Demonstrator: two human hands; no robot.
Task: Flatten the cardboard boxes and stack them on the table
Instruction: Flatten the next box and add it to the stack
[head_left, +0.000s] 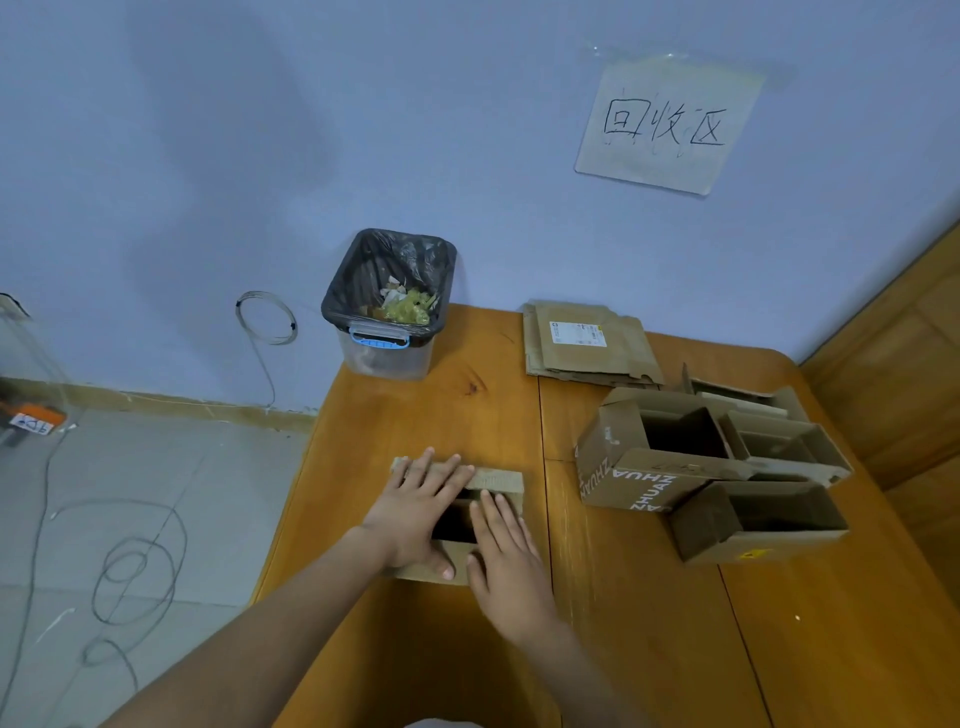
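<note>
Press small box (457, 519) near worktop (415, 410) left edge with flat, open left hand (415, 512) and right hand (506, 558); collapse evenly.

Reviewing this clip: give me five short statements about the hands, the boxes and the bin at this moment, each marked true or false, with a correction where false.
1. Both hands lie on the small box in front of the person. True: the left hand and right hand rest on it with straight fingers.
2. The flattened cardboard stack lies at the far edge of the table. True.
3. The bin holds nothing. False: scraps lie in its black liner.
4. All boxes are flattened. False: the unflattened boxes stand open at the right.
5. The paper sign lies on the table. False: it is taped to the wall.
</note>
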